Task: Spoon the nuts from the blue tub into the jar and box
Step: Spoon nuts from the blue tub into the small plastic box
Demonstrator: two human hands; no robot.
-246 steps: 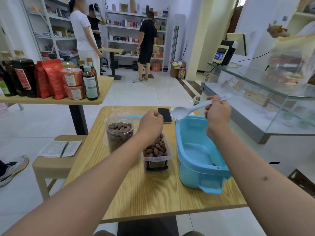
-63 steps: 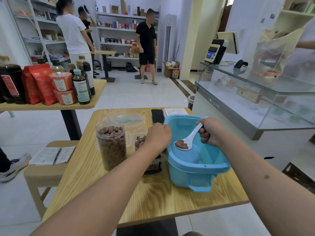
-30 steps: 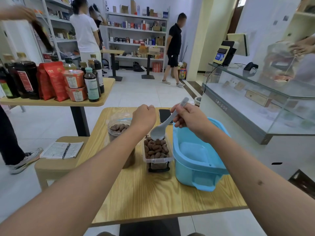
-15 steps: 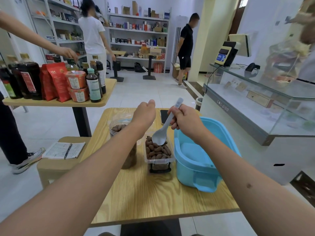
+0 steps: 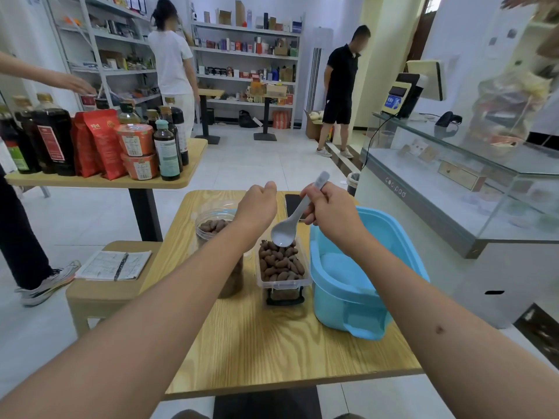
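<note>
Right hand (image 5: 331,211) grips white spoon (image 5: 298,214), bowl tipped over nut-filled clear box (image 5: 282,266) at frame centre. Left hand (image 5: 257,207) fisted above jar (image 5: 217,228). Blue tub (image 5: 360,273) right of box.

Two hands are in view, the left hand (image 5: 257,205) and the right hand (image 5: 328,208), with one white spoon (image 5: 292,225) between them. On the near wooden surface (image 5: 272,343) stand one blue tub (image 5: 363,285), one clear jar (image 5: 216,234) of nuts, one clear box (image 5: 282,264) of nuts and one dark phone (image 5: 292,204). The second surface (image 5: 121,181) to the left carries two red bags (image 5: 96,143) and two stacked red-lidded cups (image 5: 136,152) among several dark bottles too crowded to count, one open notebook (image 5: 113,264) lies on the one stool (image 5: 99,294), and two people stand by the far shelves.
</note>
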